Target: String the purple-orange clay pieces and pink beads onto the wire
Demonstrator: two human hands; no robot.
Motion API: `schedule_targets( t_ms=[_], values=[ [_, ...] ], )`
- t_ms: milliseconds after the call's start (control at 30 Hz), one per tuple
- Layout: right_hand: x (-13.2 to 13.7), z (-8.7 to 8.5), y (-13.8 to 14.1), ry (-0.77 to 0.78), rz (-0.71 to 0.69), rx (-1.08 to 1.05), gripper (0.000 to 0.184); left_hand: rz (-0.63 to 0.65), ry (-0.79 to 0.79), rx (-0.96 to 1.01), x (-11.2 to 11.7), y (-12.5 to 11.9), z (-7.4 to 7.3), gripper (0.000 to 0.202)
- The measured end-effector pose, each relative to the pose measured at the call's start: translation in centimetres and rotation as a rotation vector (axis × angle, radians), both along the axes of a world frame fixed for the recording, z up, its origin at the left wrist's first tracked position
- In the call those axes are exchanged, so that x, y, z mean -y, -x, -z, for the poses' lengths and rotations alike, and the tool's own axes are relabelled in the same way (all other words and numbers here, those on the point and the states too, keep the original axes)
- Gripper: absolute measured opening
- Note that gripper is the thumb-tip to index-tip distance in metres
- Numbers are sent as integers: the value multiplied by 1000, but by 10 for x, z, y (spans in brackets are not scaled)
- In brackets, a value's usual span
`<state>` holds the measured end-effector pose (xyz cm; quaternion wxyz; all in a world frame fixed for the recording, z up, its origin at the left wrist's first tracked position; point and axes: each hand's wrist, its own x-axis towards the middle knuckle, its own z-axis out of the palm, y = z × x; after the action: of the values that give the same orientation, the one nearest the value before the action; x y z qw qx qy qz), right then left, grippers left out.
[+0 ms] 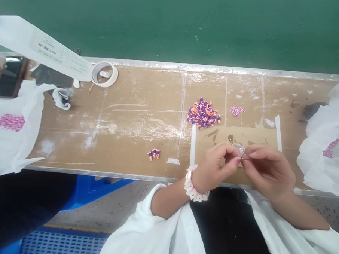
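My left hand (pixel 217 164), with a frilly scrunchie (pixel 196 183) round its wrist, is closed in a pinch of thumb and forefinger. Its fingertips meet those of my right hand (pixel 270 169), also pinched. Whatever they hold between them is too small to make out. Just behind the fingertips lies a clear round object (pixel 238 148), partly hidden by the hands. Beyond my left hand is a heap of small purple and orange figures (pixel 203 114). Several like figures (pixel 154 154) lie apart to the left. Tiny pink pieces (pixel 237 111) form a small pile behind the hands.
A cardboard-covered table (pixel 141 129) has a taped brown sheet (pixel 208 143) under my hands. At left are a white bottle (pixel 49 48), tape roll (pixel 113 76), phone (pixel 10 77) and white sheet (pixel 19 146) with pink pieces. A white plastic bag (pixel 324 126) lies right.
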<state>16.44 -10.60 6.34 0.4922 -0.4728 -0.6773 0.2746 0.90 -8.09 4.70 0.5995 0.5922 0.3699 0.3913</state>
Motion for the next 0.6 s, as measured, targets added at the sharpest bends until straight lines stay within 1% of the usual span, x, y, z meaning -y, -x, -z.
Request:
schedule_targets(
  t_ms=[100, 200, 467, 600],
  values=[
    [-1, 0, -1, 27, -22, -27, 35, -33, -124, -28, 1, -1, 2, 13],
    [-1, 0, 0, 54, -26, -49, 34, -70, -205, -27, 1, -2, 3, 12],
    [-1, -2, 0, 83, -31, -27, 25, -57, -291, -54, 1, -5, 8, 17],
    [-3, 2, -14, 111, -65, -28, 24, -57, -317, -108, 0, 0, 6, 13]
  ],
)
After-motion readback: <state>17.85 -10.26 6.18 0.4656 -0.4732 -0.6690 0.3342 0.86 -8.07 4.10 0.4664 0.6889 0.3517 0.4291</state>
